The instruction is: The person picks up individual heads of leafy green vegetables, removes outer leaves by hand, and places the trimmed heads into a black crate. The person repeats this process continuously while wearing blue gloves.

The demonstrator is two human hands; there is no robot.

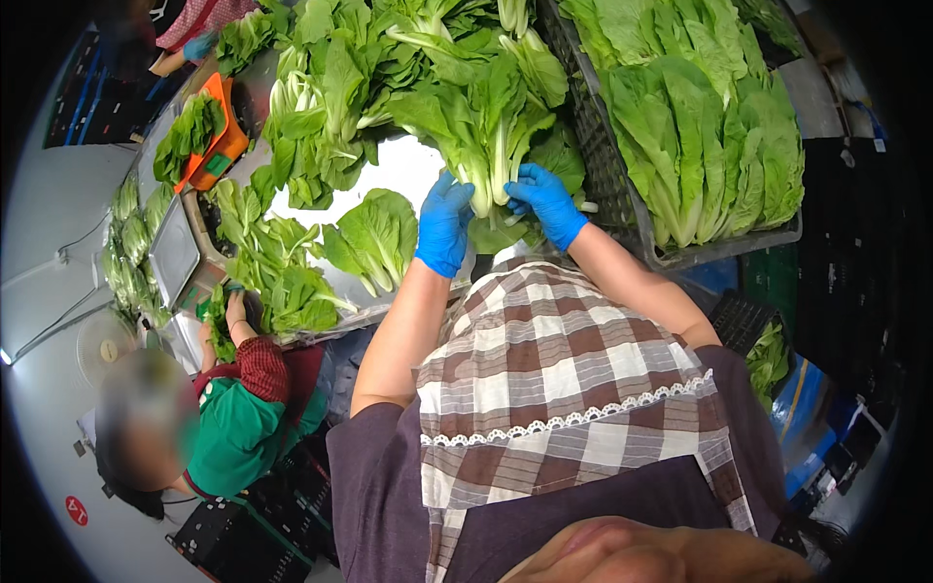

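Observation:
Both of my hands wear blue gloves and are over the table's near edge. My left hand (446, 222) grips the pale stem base of a leafy green vegetable (485, 124) from the left side. At the stem base of a stalk just beside it, my right hand (543, 202) closes its fingers from the right. The leaves point away from me. More leafy greens (342, 87) are heaped beyond and to the left. A small separate bunch (379, 237) lies on the bright tabletop (397, 164), left of my left hand.
A black plastic crate (605, 138) full of upright-leaved greens (700, 146) stands at the right. At the left are an orange scale (219, 142), a metal tray (175, 251) and bagged greens (131, 240). A co-worker in green (237, 430) handles leaves at lower left; another person's gloved hand (198, 47) is at upper left.

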